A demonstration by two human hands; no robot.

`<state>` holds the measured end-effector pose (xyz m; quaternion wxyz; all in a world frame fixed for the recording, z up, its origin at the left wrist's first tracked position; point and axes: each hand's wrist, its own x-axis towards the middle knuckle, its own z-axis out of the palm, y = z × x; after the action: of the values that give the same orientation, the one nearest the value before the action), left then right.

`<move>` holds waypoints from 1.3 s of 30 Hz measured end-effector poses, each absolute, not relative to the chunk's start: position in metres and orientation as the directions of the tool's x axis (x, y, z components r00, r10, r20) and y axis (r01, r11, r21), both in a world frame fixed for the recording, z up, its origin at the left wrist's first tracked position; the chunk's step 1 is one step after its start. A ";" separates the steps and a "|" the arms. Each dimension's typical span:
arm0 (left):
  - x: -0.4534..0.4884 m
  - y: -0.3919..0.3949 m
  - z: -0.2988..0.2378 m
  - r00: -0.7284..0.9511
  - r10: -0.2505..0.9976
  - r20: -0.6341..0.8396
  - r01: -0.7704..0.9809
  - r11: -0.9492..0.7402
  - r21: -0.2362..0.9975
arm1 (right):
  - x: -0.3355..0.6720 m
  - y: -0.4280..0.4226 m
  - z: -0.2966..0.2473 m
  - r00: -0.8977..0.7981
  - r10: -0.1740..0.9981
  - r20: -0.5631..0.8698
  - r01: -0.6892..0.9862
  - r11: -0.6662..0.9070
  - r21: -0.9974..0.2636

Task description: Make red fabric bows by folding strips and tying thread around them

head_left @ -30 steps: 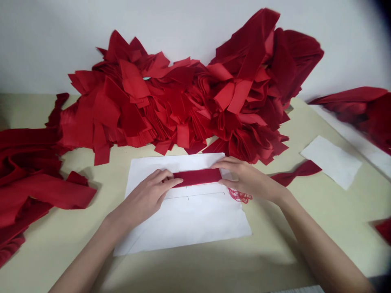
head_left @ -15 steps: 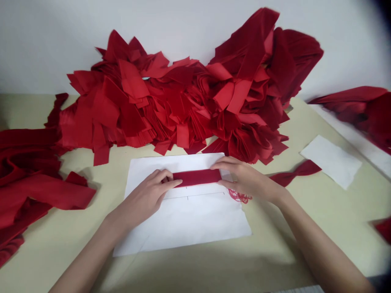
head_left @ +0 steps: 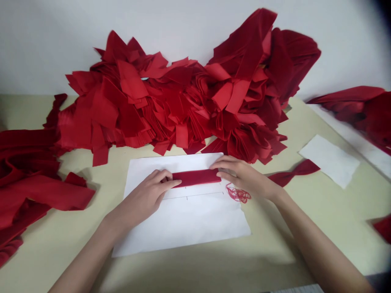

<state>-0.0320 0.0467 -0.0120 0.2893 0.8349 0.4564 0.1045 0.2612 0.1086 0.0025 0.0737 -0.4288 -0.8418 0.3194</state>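
Dark-red fabric strip (head_left: pixel 196 178) is lying flat across the upper part of a white paper sheet (head_left: pixel 183 221), and you are holding it between both hands. Your left hand (head_left: pixel 146 193) is curling closed over the strip's left end; your right hand (head_left: pixel 244 177) is loosely closing on its right end, fingers on top. A thin drawn line (head_left: pixel 194 193) is running just below the strip — a tangle of red thread (head_left: pixel 238 194) is lying beside your right hand, and a heap of red fabric offcuts (head_left: pixel 171 97) is sitting behind the paper on the cream surface (head_left: pixel 61 240).
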 end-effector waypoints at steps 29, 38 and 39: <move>-0.034 0.046 -0.015 0.578 0.814 -0.058 0.687 -0.447 0.572 | 0.248 0.103 -0.003 -0.570 0.820 -0.051 0.701 0.452 -0.551; -0.033 0.046 -0.013 0.555 0.829 -0.078 0.694 -0.409 0.593 | 0.250 0.104 -0.003 -0.585 0.810 -0.049 0.671 0.449 -0.590; -0.033 0.046 -0.014 0.555 0.828 -0.077 0.693 -0.410 0.592 | 0.251 0.105 -0.004 -0.590 0.807 -0.044 0.666 0.455 -0.591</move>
<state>-0.0332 0.0462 -0.0137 0.2929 0.8318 0.4573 0.1148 0.2509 0.1046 -0.0040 0.1221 -0.4362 -0.8440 0.2870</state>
